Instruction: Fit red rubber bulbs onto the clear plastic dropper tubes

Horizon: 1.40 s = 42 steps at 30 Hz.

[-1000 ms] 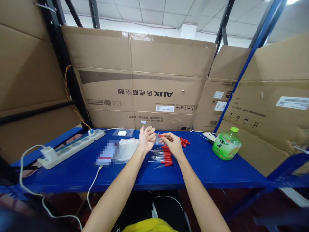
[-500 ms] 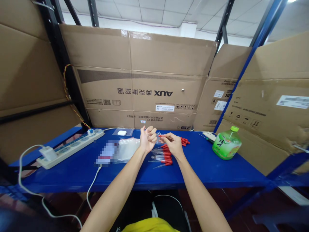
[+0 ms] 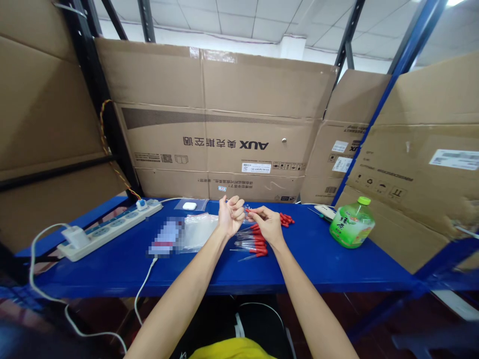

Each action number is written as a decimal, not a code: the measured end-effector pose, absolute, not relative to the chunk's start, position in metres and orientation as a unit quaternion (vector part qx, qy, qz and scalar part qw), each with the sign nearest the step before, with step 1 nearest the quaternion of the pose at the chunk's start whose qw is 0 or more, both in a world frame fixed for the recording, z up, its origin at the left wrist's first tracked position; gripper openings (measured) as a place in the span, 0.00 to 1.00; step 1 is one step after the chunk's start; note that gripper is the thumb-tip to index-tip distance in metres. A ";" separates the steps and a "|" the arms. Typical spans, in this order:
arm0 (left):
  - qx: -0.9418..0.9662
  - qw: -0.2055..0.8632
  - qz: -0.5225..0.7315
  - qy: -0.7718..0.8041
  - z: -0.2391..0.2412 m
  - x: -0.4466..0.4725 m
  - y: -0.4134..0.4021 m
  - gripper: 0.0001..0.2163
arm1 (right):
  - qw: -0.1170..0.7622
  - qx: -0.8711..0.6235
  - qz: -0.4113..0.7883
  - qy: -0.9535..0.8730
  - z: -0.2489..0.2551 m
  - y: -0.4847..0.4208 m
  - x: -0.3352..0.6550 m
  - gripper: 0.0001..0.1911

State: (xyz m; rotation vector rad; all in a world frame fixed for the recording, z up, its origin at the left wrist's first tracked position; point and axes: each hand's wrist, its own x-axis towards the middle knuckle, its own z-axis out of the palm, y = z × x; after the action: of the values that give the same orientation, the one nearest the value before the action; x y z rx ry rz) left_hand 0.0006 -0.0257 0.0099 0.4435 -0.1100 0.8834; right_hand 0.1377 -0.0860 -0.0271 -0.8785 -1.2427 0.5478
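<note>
My left hand (image 3: 232, 215) is raised over the table with its fingers curled in, and whatever is inside them is hidden. Close beside it, my right hand (image 3: 268, 224) pinches a small red rubber bulb (image 3: 249, 211) between thumb and fingertips. Below and between the hands lie several thin clear droppers (image 3: 254, 244) with red bulbs, their bulb ends towards the right. More red bulbs (image 3: 287, 219) lie in a small pile just past my right hand. Some clear plastic (image 3: 247, 207) shows behind the fingers.
Clear plastic bags (image 3: 200, 232) and a blurred-out phone (image 3: 166, 237) on a cable lie left. A power strip (image 3: 112, 229) runs along the left side. A white case (image 3: 189, 206) sits at the back. A green bottle (image 3: 352, 224) stands right, before cardboard walls (image 3: 224, 85).
Almost nothing differs. Both hands keep the same grip and place, and the view has shifted very slightly.
</note>
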 end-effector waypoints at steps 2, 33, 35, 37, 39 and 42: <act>0.209 0.881 0.420 -0.054 0.009 0.001 -0.026 0.18 | 0.691 -0.392 0.241 -0.557 -0.028 -0.086 0.137 0.11; 0.233 0.879 0.414 -0.043 0.011 -0.002 -0.028 0.19 | 0.663 -0.409 0.251 -0.574 -0.022 -0.091 0.135 0.15; 0.242 0.877 0.414 -0.042 0.012 -0.002 -0.028 0.19 | 0.662 -0.409 0.264 -0.570 -0.022 -0.091 0.136 0.16; 0.255 0.873 0.414 -0.040 0.012 -0.002 -0.029 0.20 | 0.667 -0.409 0.255 -0.568 -0.022 -0.090 0.137 0.15; 0.266 0.870 0.415 -0.033 0.011 -0.002 -0.029 0.21 | 0.672 -0.408 0.237 -0.571 -0.023 -0.090 0.138 0.15; 0.263 0.870 0.417 -0.022 0.011 -0.002 -0.028 0.20 | 0.669 -0.410 0.229 -0.576 -0.022 -0.090 0.139 0.15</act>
State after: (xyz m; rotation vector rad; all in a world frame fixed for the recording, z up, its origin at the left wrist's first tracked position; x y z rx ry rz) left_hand -0.0020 -0.0280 0.0108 0.5501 -0.0454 0.8729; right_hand 0.1392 -0.0899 -0.0222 -0.9239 -1.2986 0.5170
